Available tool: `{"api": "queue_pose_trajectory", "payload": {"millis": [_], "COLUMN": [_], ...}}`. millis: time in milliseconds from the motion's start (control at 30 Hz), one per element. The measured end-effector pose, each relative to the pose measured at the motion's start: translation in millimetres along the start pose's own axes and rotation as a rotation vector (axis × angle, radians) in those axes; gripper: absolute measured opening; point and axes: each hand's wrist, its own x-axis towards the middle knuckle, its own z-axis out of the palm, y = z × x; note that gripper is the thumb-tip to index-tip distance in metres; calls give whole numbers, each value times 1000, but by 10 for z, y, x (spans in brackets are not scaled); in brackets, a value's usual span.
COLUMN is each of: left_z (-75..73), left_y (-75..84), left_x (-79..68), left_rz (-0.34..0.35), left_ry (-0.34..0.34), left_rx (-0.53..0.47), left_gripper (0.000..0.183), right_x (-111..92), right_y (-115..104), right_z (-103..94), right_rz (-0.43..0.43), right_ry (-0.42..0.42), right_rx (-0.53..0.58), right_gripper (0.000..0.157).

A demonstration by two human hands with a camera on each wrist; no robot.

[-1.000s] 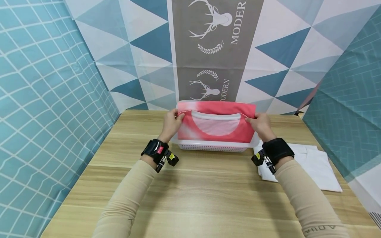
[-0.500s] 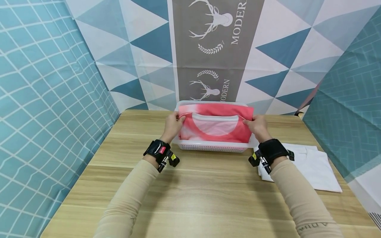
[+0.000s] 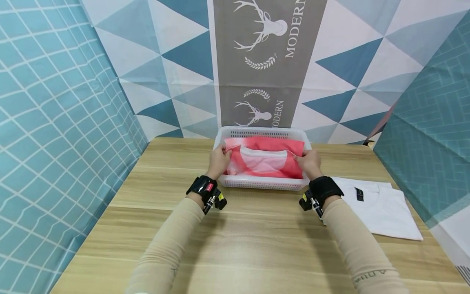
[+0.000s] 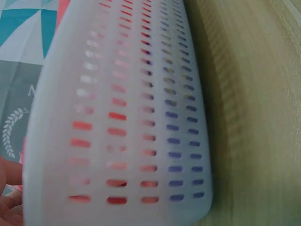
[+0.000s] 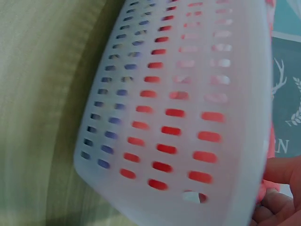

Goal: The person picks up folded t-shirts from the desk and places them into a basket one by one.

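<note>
A folded red and white T-shirt (image 3: 264,165) with a white collar lies inside a white perforated plastic basket (image 3: 261,183) at the back of the table. My left hand (image 3: 219,160) pinches the shirt's left side, thumb on top, at the basket's left end. At the opposite end my right hand (image 3: 310,163) pinches the right side. In the left wrist view the basket wall (image 4: 51,141) shows red cloth through its upper holes and something blue through the lower ones. The right wrist view shows the fingers (image 5: 277,202) by the rim, largely hidden.
A folded white shirt (image 3: 389,214) with a dark neck label lies on the wooden table (image 3: 242,245) to the right, partly behind my right forearm. A patterned cloth backdrop (image 3: 191,81) stands close behind the basket, with blue-green sheets on both sides.
Both hands have lowered the red and white shirt into the basket and come closer together. The basket's back rim and inner back wall now show above it.
</note>
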Motion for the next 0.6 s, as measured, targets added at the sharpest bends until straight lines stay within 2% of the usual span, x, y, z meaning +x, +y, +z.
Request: {"api": "queue_pose_trajectory", "payload": {"millis": [100, 200, 300, 367, 467, 533, 600], "left_z": [58, 90, 98, 98, 105, 123, 131], "left_y": [-17, -28, -33, -35, -47, -75, -108], "left_x": [-9, -20, -36, -36, -19, 20, 35], "left_rz": [-26, -52, -64, -46, -29, -25, 12], "left_ry": [-32, -94, -165, -188, -224, -247, -258], "left_rx": [24, 62, 135, 212, 285, 299, 304], "left_gripper": [26, 33, 40, 41, 34, 24, 15], "right_x": [-4, 2, 10, 15, 18, 17, 10], "right_y": [42, 74, 88, 93, 101, 102, 101], "right_z": [56, 96, 122, 134, 142, 145, 147], "right_rz": [-25, -22, 11, 29, 30, 29, 23], "right_ry": [22, 19, -41, -93, -137, -146, -147], "right_rx": [-42, -76, -115, -142, -182, -206, -238], "right_gripper": [23, 24, 30, 36, 37, 28, 25]}}
